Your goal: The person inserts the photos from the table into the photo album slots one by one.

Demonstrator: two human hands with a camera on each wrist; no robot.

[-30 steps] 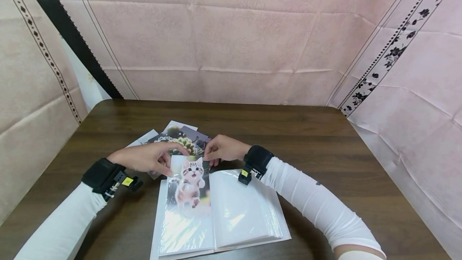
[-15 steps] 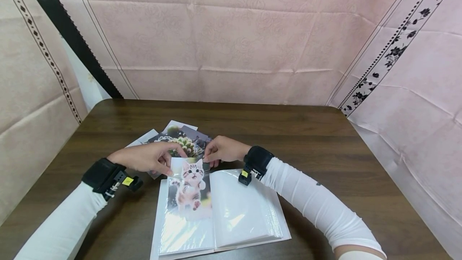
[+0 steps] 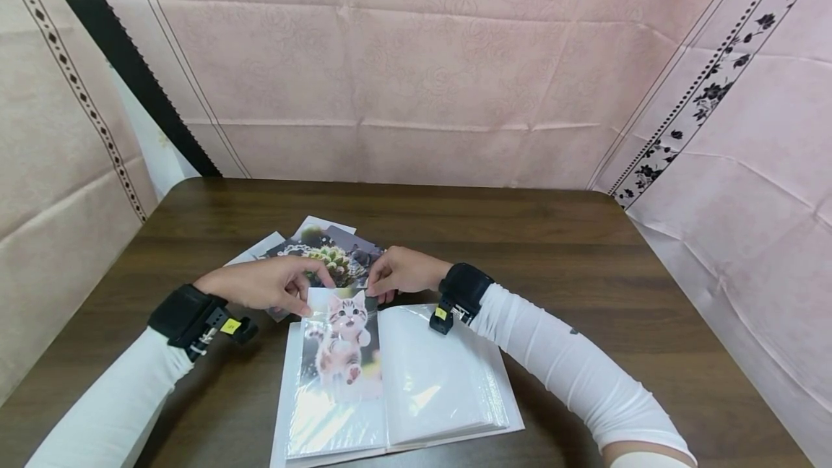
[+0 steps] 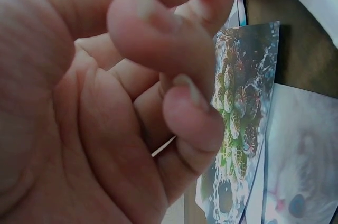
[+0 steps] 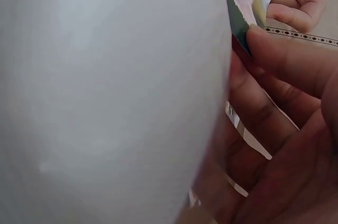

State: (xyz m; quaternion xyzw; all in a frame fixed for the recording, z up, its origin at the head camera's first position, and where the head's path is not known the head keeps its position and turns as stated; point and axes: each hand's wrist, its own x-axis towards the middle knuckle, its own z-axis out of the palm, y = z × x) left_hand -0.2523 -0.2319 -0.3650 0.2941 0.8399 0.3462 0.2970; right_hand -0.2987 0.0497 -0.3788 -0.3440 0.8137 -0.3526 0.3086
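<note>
A photo print of a kitten (image 3: 344, 341) sits mostly inside the clear left-page pocket of an open photo album (image 3: 442, 374), its top edge standing out. My left hand (image 3: 266, 284) holds it at the upper left, index finger along the top edge and thumb by the left side. The photo's upper right corner is pinched between thumb and fingers of my right hand (image 3: 406, 269). In the right wrist view that corner shows beside the right thumb (image 5: 285, 49); a pale, blurred surface hides much of the rest. Curled fingers (image 4: 195, 113) fill the left wrist view, hiding their contact.
Behind the album, partly under my hands, lies a fanned pile of prints; the top one shows a succulent (image 3: 334, 258). They rest on a dark wooden table (image 3: 520, 237). Pink patterned cloth (image 3: 416, 78) hangs past its far edge.
The kitten photo has slid slightly toward me, deeper into the pocket. Both hands have shifted only a little along with it; the album stays put.
</note>
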